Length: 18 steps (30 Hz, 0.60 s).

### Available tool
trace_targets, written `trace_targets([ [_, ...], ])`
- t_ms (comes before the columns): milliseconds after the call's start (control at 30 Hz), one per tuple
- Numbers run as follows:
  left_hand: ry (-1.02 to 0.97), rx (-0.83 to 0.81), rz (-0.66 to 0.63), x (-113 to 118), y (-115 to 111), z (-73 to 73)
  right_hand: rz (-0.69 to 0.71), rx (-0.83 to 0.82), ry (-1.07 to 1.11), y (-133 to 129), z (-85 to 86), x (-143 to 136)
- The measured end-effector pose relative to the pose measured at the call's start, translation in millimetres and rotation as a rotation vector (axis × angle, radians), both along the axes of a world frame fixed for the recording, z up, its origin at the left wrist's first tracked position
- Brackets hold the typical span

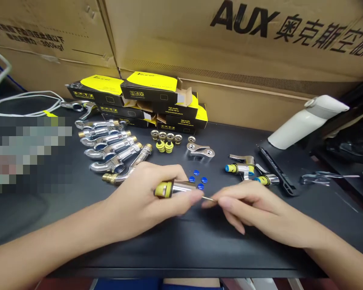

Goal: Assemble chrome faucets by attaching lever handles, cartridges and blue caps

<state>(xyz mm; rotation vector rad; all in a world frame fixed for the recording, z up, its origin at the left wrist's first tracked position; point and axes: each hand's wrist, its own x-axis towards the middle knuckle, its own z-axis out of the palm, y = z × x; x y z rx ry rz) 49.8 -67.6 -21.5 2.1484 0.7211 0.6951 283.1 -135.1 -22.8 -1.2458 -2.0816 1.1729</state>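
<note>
My left hand (pixel 157 197) is wrapped round a chrome handle with a yellow cartridge (pixel 163 189) at its left end. To its right, my right hand (pixel 245 205) pinches a thin metal rod (pixel 208 198), whose tip points at the chrome handle near my left thumb. Whether the tip touches it cannot be made out. Just beyond my hands lie several small blue discs (pixel 196 172). Chrome handles with yellow and blue cartridges (pixel 236 168) lie past my right hand. Two chrome levers (pixel 201 150) rest behind the discs.
Chrome faucet bodies (pixel 109 151) lie in a row at the left. Metal rings (pixel 170 137) and yellow cartridges (pixel 168 147) stand before stacked black and yellow boxes (pixel 151 90). A white bottle (pixel 302 125), a black tool (pixel 276 171) and clear plastic (pixel 316 178) are at the right.
</note>
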Motion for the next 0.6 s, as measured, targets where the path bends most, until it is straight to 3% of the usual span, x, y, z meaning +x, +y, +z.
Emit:
trace_targets([
  [67,-0.052,0.174,-0.008,-1.6,0.1,-4.0,0.067,-0.314,0.106,2.2,0.5,-2.5],
  [100,-0.07,0.262,-0.015,-2.6,0.7,-5.7,0.082,-0.358,0.123,2.7,-0.2,-2.8],
  [167,-0.059,0.393,-0.048,-4.4,2.4,-7.3,0.077,-0.218,0.059,2.3,-4.0,-1.7],
  [233,-0.028,0.398,-0.063,-5.1,3.5,-5.7,0.069,0.141,-0.086,0.6,-10.3,0.7],
  [333,0.033,0.112,-0.021,-3.4,3.0,0.6,0.085,0.715,-0.354,-1.9,-19.6,4.6],
  [400,0.1,-0.204,0.025,-1.0,2.8,4.2,0.091,0.947,-0.517,-3.1,-21.2,5.7],
  [500,0.158,-0.613,-0.027,2.3,5.1,5.3,0.034,1.116,-0.688,-4.6,-15.6,3.6],
  [600,0.119,-0.749,-0.112,4.2,7.2,4.0,-0.073,1.202,-0.685,-6.4,-7.5,-0.3],
])
